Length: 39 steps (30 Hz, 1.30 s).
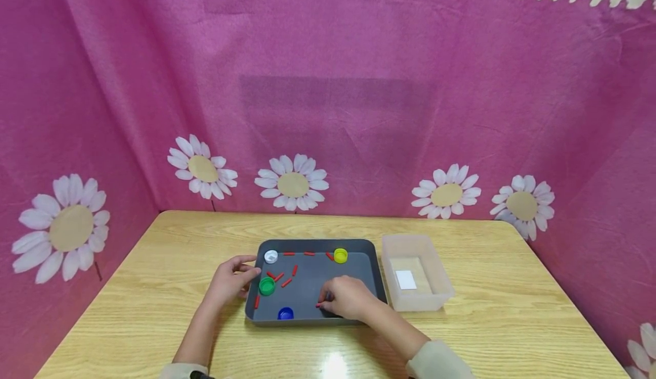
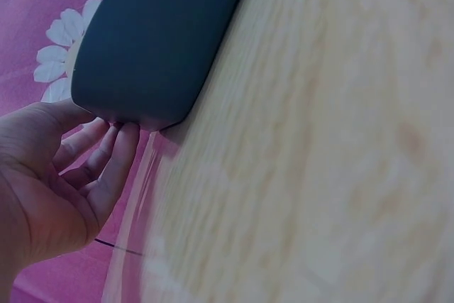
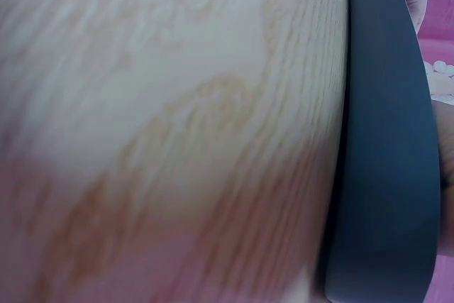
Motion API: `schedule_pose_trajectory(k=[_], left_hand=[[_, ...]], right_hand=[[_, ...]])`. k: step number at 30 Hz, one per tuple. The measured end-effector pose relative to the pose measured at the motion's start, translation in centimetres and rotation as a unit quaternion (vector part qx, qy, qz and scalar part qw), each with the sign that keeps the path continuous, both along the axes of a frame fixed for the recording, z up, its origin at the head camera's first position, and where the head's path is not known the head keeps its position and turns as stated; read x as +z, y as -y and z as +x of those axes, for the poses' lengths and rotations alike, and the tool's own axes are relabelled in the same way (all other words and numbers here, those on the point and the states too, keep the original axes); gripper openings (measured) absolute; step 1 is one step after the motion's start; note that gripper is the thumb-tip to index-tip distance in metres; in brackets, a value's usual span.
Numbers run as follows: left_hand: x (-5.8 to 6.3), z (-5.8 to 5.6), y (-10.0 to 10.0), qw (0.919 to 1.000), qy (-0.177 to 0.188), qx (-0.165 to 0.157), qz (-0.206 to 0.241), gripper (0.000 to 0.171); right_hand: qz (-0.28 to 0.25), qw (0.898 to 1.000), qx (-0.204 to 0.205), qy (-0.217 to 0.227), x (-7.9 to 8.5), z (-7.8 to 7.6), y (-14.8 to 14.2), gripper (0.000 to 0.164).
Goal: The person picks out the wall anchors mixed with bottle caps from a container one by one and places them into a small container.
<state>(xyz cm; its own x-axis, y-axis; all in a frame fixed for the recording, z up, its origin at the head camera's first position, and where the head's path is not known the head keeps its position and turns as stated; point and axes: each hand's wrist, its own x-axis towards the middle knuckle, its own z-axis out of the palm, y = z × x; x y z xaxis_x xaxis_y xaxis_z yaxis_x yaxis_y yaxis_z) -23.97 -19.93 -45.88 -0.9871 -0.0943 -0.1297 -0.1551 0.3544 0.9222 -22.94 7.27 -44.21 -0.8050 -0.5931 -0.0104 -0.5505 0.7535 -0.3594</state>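
My left hand [image 1: 233, 281] holds the left side of a dark grey tray [image 1: 379, 279], thumb at the rim and fingers against the outer wall. In the left wrist view that hand [image 2: 64, 175] grips the tray's end [image 2: 149, 54]. Over the tray's front right part, my right hand [image 1: 348, 297] pinches a small red stick [image 1: 318, 305] close above the floor. Several more red sticks [image 1: 286, 283] lie scattered inside. A white cap [image 1: 271, 256], a yellow cap [image 1: 340, 255], a green cap [image 1: 267, 286] and a blue cap [image 1: 285, 313] sit near the tray's edges.
A translucent plastic box [image 1: 442, 288] stands just right of the tray, with a white paper piece [image 1: 406, 280] in it. Both containers are on a wooden table [image 1: 179, 248]. A pink cloth [image 1: 338, 117] printed with daisies hangs behind and at the sides.
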Motion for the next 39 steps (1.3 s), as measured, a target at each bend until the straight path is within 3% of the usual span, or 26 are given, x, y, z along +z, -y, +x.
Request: schedule_pose_trajectory(k=[10, 29, 39], left_hand=[[0.1, 0.1, 0.0, 1.0000, -0.005, 0.003, 0.004, 0.042], [0.0, 0.3, 0.0, 0.9999, 0.006, -0.001, 0.012, 0.043], [0.0, 0.3, -0.1, 0.9999, 0.004, -0.001, 0.014, 0.042]], right_hand=[[-0.027, 0.999, -0.016, 0.026, 0.7, -0.2, -0.5, 0.006], [-0.079, 0.996, -0.039, 0.006, 2.7, -0.9, -3.5, 0.006], [-0.082, 0.994, -0.073, -0.016, 4.2, -1.0, -5.6, 0.005]])
